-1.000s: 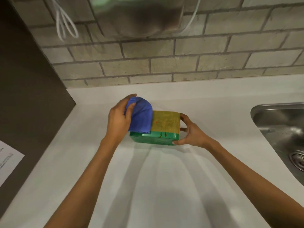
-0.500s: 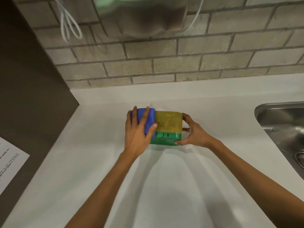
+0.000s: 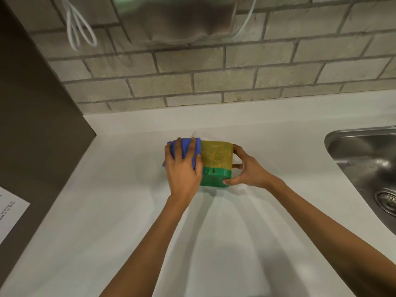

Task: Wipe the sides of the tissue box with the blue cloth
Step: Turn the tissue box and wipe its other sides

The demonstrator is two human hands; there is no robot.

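The tissue box (image 3: 216,159) sits on the white counter (image 3: 128,211); its top is yellow and its near side green. A blue cloth (image 3: 188,150) covers the box's left part and hangs over its left edge. My left hand (image 3: 183,170) lies flat on the cloth with fingers spread, pressing it against the box's left end. My right hand (image 3: 246,170) grips the box's right end, thumb at the lower front corner and fingers on the right side. The box's left and back sides are hidden.
A steel sink (image 3: 368,163) with a drain is set into the counter at the right. A dark panel (image 3: 32,116) rises at the left with a sheet of paper (image 3: 8,213) on it. A brick wall (image 3: 214,82) stands behind, with white cords (image 3: 79,33) hanging.
My left hand has turned from the box's left side to lie palm-down over the cloth, then slid the cloth slightly left. My right hand keeps its hold on the box.
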